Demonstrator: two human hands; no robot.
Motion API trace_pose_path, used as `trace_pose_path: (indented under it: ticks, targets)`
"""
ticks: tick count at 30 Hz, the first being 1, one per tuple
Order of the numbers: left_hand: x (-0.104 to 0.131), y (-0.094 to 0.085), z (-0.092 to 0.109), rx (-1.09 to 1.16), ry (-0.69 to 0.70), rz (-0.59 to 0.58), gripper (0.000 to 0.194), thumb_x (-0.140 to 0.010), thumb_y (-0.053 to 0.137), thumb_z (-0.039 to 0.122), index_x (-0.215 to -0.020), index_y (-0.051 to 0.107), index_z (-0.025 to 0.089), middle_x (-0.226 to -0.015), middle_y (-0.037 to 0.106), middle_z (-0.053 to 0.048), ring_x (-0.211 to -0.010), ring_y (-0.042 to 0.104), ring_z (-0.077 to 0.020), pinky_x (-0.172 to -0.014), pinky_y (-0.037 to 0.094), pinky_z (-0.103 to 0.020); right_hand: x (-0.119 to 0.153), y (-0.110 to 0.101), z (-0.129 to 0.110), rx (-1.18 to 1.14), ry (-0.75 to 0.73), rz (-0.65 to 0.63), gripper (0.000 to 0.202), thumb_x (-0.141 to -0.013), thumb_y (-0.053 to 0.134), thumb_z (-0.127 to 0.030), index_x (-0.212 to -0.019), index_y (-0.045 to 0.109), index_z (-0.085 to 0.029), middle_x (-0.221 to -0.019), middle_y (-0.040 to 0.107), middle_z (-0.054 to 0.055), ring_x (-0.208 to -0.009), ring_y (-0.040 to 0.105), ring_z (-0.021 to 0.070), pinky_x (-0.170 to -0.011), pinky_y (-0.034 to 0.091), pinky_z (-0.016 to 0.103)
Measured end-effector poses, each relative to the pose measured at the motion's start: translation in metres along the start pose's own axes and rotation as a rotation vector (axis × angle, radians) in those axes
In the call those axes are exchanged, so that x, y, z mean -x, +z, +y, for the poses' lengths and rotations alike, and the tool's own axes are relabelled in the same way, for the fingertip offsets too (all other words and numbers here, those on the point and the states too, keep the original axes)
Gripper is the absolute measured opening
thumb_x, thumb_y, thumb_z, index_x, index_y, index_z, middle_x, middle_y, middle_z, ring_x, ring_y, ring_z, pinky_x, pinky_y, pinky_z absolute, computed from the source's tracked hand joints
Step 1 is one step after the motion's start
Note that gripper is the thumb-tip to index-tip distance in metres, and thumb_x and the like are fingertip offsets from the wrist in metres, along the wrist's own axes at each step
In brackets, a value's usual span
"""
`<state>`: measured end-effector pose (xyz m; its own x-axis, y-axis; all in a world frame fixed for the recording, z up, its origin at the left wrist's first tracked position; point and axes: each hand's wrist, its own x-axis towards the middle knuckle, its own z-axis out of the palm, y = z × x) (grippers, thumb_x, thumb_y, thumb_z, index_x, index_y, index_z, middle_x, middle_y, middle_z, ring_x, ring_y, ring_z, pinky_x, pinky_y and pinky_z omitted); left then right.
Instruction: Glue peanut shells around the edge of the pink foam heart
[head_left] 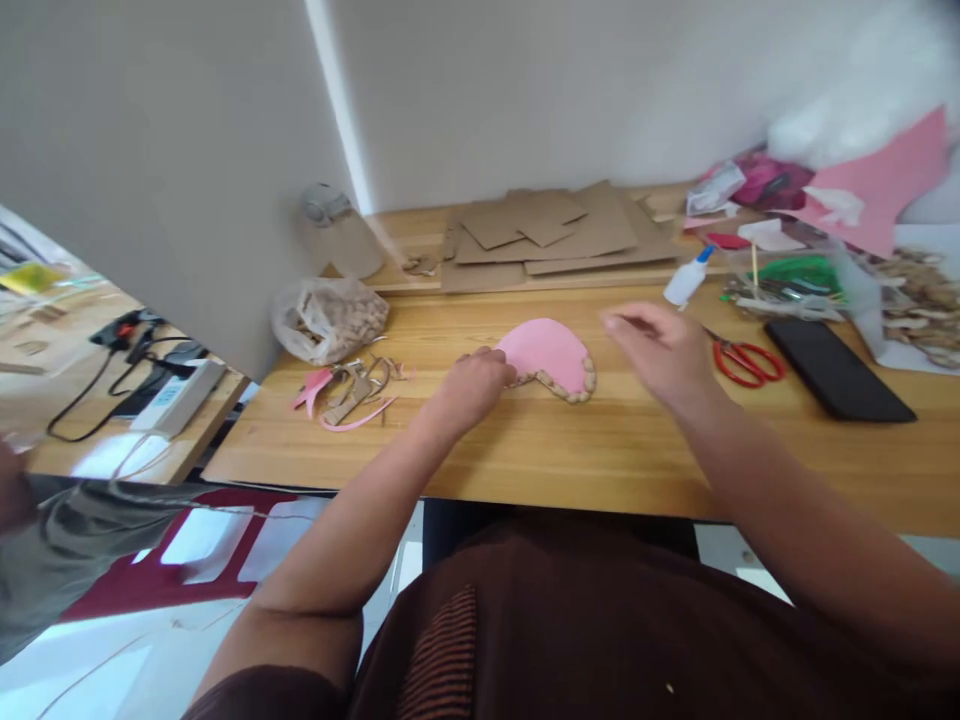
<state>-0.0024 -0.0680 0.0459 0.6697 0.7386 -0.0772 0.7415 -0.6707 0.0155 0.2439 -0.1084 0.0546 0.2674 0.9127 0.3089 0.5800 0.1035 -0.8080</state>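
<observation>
A pink paper cutout (pixel 545 345) lies on the wooden table, its near and right edges lined with pieces that look like peanut shells (pixel 581 390). My left hand (pixel 484 380) is closed at its left side, fingers curled onto the edge and covering that part. To the right, apart from the cutout, my right hand (pixel 660 350) hovers above the table with thumb and fingers pressed together. Whatever is between those fingertips, if anything, is too small to make out. Just beyond that hand are a white glue bottle with a blue tip (pixel 688 280) and red-handled scissors (pixel 746 362).
A clear bag of shells (pixel 330 320) and paper scraps (pixel 356 395) sit at left. Cardboard sheets (pixel 540 230) are stacked at the back. At right are a black phone (pixel 838 370), a plastic tray (pixel 795 285) and a shell-filled box (pixel 922 300). Another person's sleeve (pixel 90 545) shows at far left.
</observation>
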Motion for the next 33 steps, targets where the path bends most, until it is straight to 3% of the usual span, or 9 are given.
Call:
trace_pose_path:
  ticks: [2,6,10,14,18,26,33]
  targets:
    - [-0.003,0.004,-0.006,0.043,0.004,0.009,0.035,-0.095,0.048,0.009,-0.109,0.077,0.023,-0.109,0.071,-0.008,-0.107,0.062,-0.0235,-0.088,0.049,-0.033,-0.013,0.02,-0.006,-0.091,-0.079,-0.005,0.023,-0.085,0.063,-0.021,-0.106,0.072,-0.023,-0.102,0.074,0.006,-0.095,0.069,0.0208,-0.08,0.054,0.033]
    - [-0.007,0.008,-0.012,0.112,0.012,0.008,0.028,-0.095,0.054,0.016,-0.106,0.078,0.025,-0.109,0.073,-0.006,-0.107,0.063,-0.0237,-0.085,0.049,-0.032,-0.015,0.048,-0.002,0.026,-0.214,-0.056,0.016,-0.089,0.062,-0.018,-0.095,0.075,-0.023,-0.099,0.076,0.004,-0.096,0.068,0.0223,-0.088,0.053,0.037]
    - [-0.011,0.007,-0.012,0.105,-0.004,0.006,0.029,-0.095,0.053,0.015,-0.102,0.079,0.024,-0.105,0.074,-0.006,-0.105,0.064,-0.0237,-0.081,0.048,-0.031,-0.009,0.056,0.014,0.138,-0.365,-0.074,0.015,-0.089,0.062,-0.018,-0.088,0.075,-0.025,-0.09,0.076,0.003,-0.094,0.067,0.024,-0.095,0.049,0.041]
    - [-0.018,0.008,-0.01,0.078,-0.018,0.011,0.027,-0.092,0.054,0.014,-0.095,0.079,0.022,-0.099,0.075,-0.007,-0.1,0.065,-0.0246,-0.076,0.046,-0.032,-0.015,0.053,0.029,0.14,-0.468,0.0,0.013,-0.087,0.064,-0.017,-0.087,0.076,-0.024,-0.088,0.077,0.004,-0.089,0.068,0.0246,-0.09,0.051,0.042]
    - [-0.022,0.009,-0.007,0.031,-0.031,0.01,0.028,-0.087,0.053,0.01,-0.091,0.079,0.021,-0.092,0.075,-0.008,-0.095,0.065,-0.0256,-0.071,0.045,-0.033,-0.021,0.045,0.036,0.073,-0.356,0.069,0.017,-0.088,0.061,-0.018,-0.094,0.077,-0.022,-0.09,0.078,0.004,-0.083,0.071,0.0221,-0.079,0.053,0.036]
    - [-0.023,0.004,0.003,0.0,-0.134,-0.041,0.029,-0.083,0.054,0.007,-0.089,0.078,0.021,-0.093,0.073,-0.01,-0.092,0.066,-0.0252,-0.071,0.047,-0.032,-0.024,0.035,0.034,-0.046,-0.232,0.138,0.026,-0.097,0.051,-0.033,-0.101,0.074,-0.021,-0.064,0.067,-0.001,-0.057,0.064,0.0163,-0.059,0.049,0.029]
    - [-0.024,0.006,0.0,0.064,-0.176,-0.029,0.026,-0.084,0.056,0.01,-0.09,0.078,0.023,-0.096,0.075,-0.009,-0.095,0.067,-0.0252,-0.077,0.049,-0.033,-0.022,0.039,0.035,-0.012,-0.257,0.099,0.024,-0.094,0.055,-0.033,-0.094,0.075,-0.019,-0.067,0.066,0.001,-0.061,0.057,0.0158,-0.064,0.045,0.03]
